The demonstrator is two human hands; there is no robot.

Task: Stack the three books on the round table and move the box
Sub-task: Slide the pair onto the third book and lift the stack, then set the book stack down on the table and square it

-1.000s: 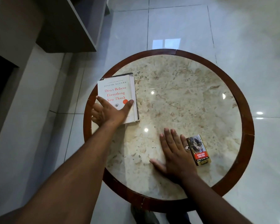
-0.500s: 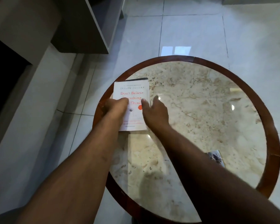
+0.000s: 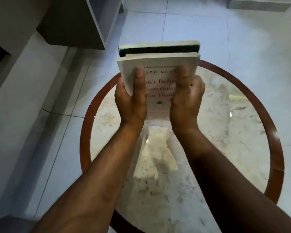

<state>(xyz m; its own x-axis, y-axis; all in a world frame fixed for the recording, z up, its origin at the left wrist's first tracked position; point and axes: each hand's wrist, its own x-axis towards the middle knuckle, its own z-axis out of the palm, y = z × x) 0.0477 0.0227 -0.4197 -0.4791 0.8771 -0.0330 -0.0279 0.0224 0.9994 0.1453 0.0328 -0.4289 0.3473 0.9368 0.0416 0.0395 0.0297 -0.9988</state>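
A stack of books (image 3: pixel 158 59) is lifted off the round marble table (image 3: pixel 225 125) and held up in front of me, tilted. The top book has a white cover with red lettering; a dark-edged book shows beneath it at the far end. My left hand (image 3: pixel 131 100) grips the stack's left side, thumb on the cover. My right hand (image 3: pixel 186 100) grips the right side the same way. The small box is not in view; my right forearm covers the table's near right part.
The table has a reddish-brown wooden rim (image 3: pixel 86 132). Glossy white floor tiles (image 3: pixel 200 24) surround it. A grey shelf unit (image 3: pixel 77 22) stands at the upper left, beside a white ledge (image 3: pixel 15 91).
Both hands closed on the sides of the book stack and raised it off the table's left part toward me. The view has moved closer.
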